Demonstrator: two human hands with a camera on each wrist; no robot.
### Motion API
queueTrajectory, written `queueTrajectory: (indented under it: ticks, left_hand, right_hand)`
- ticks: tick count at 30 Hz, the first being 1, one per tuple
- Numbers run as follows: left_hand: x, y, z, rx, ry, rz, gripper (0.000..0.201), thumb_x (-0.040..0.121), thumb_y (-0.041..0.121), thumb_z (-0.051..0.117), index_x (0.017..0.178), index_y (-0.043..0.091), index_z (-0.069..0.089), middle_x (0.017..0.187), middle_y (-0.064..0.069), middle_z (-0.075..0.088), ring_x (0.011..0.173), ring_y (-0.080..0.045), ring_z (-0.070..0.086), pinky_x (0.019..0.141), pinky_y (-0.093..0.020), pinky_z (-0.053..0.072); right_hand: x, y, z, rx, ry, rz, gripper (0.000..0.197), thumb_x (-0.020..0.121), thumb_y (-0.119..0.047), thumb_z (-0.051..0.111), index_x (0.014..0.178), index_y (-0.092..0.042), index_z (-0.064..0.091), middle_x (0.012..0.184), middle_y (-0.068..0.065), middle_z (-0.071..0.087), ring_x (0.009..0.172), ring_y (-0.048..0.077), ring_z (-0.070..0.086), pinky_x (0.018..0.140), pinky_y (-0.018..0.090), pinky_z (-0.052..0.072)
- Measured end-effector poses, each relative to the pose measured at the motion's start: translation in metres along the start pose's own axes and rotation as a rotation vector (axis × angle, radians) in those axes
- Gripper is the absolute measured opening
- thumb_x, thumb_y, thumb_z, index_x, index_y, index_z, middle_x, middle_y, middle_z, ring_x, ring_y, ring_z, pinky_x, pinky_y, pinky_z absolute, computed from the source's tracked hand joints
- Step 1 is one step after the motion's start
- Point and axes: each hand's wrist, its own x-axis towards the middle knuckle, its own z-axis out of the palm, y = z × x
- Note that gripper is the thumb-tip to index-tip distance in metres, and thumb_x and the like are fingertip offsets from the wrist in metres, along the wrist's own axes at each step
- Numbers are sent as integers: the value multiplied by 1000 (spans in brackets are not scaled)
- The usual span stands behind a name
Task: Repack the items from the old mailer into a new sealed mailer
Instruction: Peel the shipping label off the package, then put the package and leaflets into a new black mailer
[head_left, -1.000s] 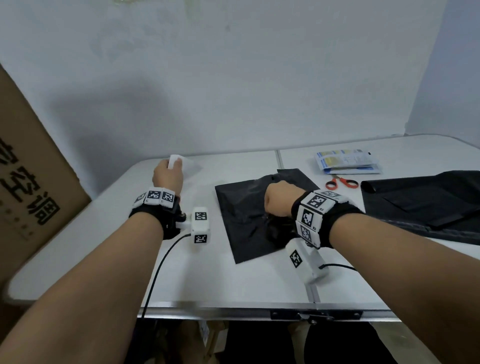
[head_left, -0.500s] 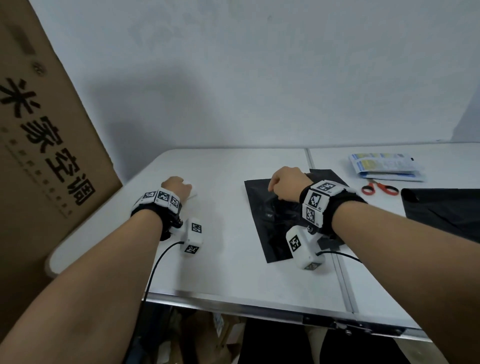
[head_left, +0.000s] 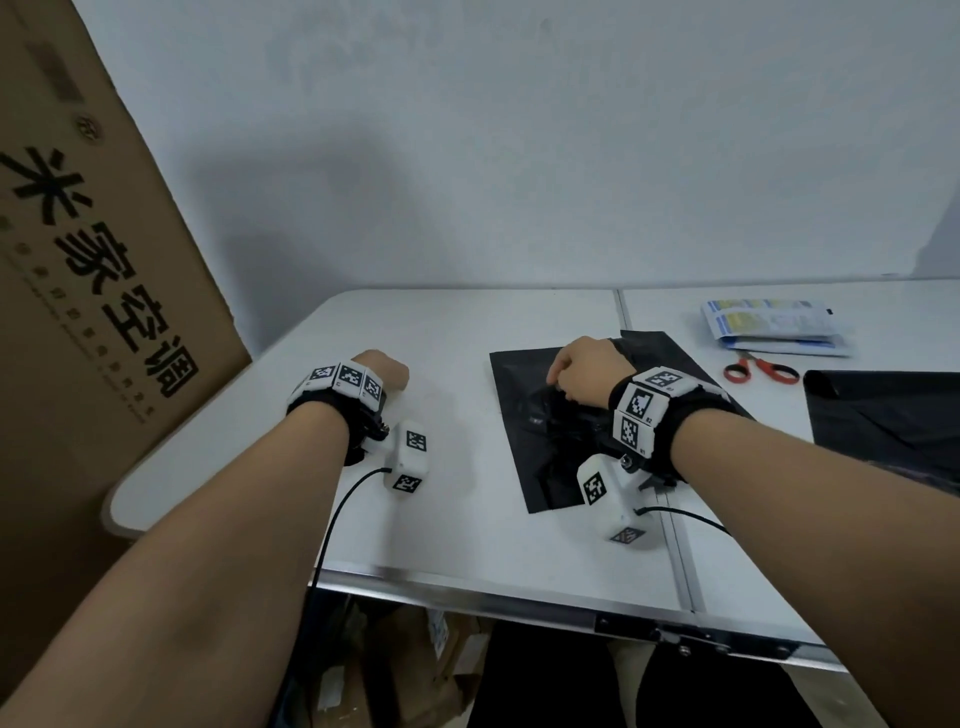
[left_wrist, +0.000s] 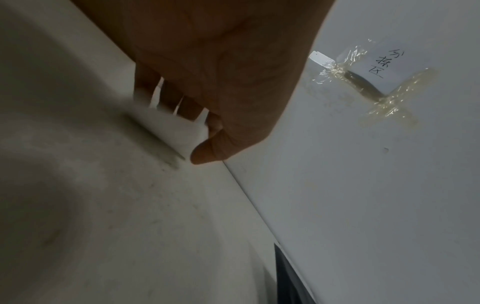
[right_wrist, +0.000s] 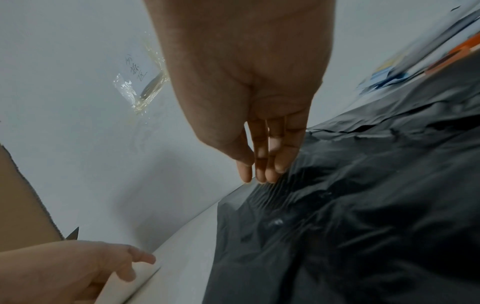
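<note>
A flat black mailer (head_left: 524, 431) lies on the white table (head_left: 467, 535), bulging in the middle. My right hand (head_left: 582, 369) rests on its far part; in the right wrist view the straight fingers (right_wrist: 270, 170) press their tips onto the crinkled plastic (right_wrist: 363, 205) near its edge. My left hand (head_left: 382, 371) is down on the table to the mailer's left. It pinches a white paper strip (left_wrist: 179, 125) between fingers and thumb, with the strip's edge against the tabletop. The strip (right_wrist: 135, 286) also shows under that hand (right_wrist: 103, 265) in the right wrist view.
A second black mailer (head_left: 883, 415) lies at the right edge. Red-handled scissors (head_left: 761, 369) and a stack of blue-and-white packets (head_left: 774, 327) sit behind it. A big cardboard box (head_left: 78, 260) stands against the table's left side. A taped note (left_wrist: 376, 67) hangs on the wall.
My left hand has come down from holding the white strip up in the air to the tabletop. The right hand stays on the black mailer. My head has turned left.
</note>
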Motion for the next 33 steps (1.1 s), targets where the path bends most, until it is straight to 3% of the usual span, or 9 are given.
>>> queueTrajectory:
  ticks: [3, 8, 13, 16, 19, 21, 25, 28, 33]
  left_hand:
    - [-8, 10, 0, -8, 3, -16, 39, 83, 14, 56, 121, 2, 57, 128, -15, 57, 116, -31, 56, 81, -29, 43]
    - [-24, 44, 1, -242, 229, 245, 55, 86, 13, 56, 139, 14, 41, 145, -12, 39, 130, -30, 43, 105, -34, 36]
    - [-55, 104, 18, -84, -68, 476, 78, 82, 39, 69, 146, 24, 28, 144, -8, 43, 126, -28, 49, 102, -36, 43]
    - [-58, 128, 38, -159, -220, 462, 75, 81, 16, 72, 144, 26, 33, 138, -8, 49, 110, -27, 56, 78, -37, 58]
    - [-57, 149, 49, -421, -261, 486, 64, 85, -7, 57, 138, 24, 44, 126, -11, 52, 94, -24, 55, 55, -26, 58]
    - [-57, 165, 50, -734, -299, 515, 59, 86, -10, 52, 137, 19, 46, 121, -9, 53, 99, -24, 59, 75, -32, 61]
    - [-59, 192, 42, -936, -342, 570, 60, 83, 17, 69, 135, 27, 39, 120, -6, 61, 110, -21, 62, 96, -39, 53]
    - [-40, 208, 36, -610, -45, 590, 61, 75, 31, 74, 128, 20, 47, 115, -6, 64, 108, -26, 63, 95, -39, 51]
    - [7, 234, 33, -955, 3, 408, 37, 78, 12, 61, 114, 5, 60, 92, -14, 67, 63, -22, 59, 59, -27, 50]
  right_hand:
    - [-3, 14, -7, -29, 54, 29, 33, 86, -8, 42, 95, -8, 74, 106, 14, 69, 98, 31, 66, 90, 38, 54]
    - [-6, 48, -26, -183, 110, 187, 36, 83, -13, 46, 111, -24, 67, 129, 8, 55, 124, 36, 43, 104, 43, 41]
    - [-11, 89, -41, -357, 30, 380, 61, 85, -29, 58, 139, -13, 36, 142, 13, 35, 134, 39, 31, 111, 48, 29]
    - [-14, 106, -49, -292, -45, 389, 85, 79, -29, 70, 147, -20, 20, 139, 21, 44, 129, 38, 42, 108, 44, 38]
    - [-10, 112, -54, -155, -112, 298, 70, 79, -13, 69, 140, -26, 37, 124, 14, 60, 98, 27, 62, 74, 31, 56]
    - [-2, 110, -53, 134, -35, 258, 49, 84, -4, 59, 130, -17, 51, 124, 13, 61, 81, 22, 62, 58, 25, 56]
    - [14, 95, -59, 709, 71, 173, 47, 89, -2, 50, 136, -6, 44, 136, 18, 51, 97, 19, 55, 88, 35, 56]
    - [18, 81, -66, 853, 2, 43, 51, 91, 7, 44, 140, -8, 43, 140, 21, 48, 101, 20, 51, 100, 39, 46]
    - [22, 107, -78, 648, 55, -51, 56, 90, 1, 48, 138, -26, 47, 140, 4, 48, 115, 17, 52, 92, 26, 45]
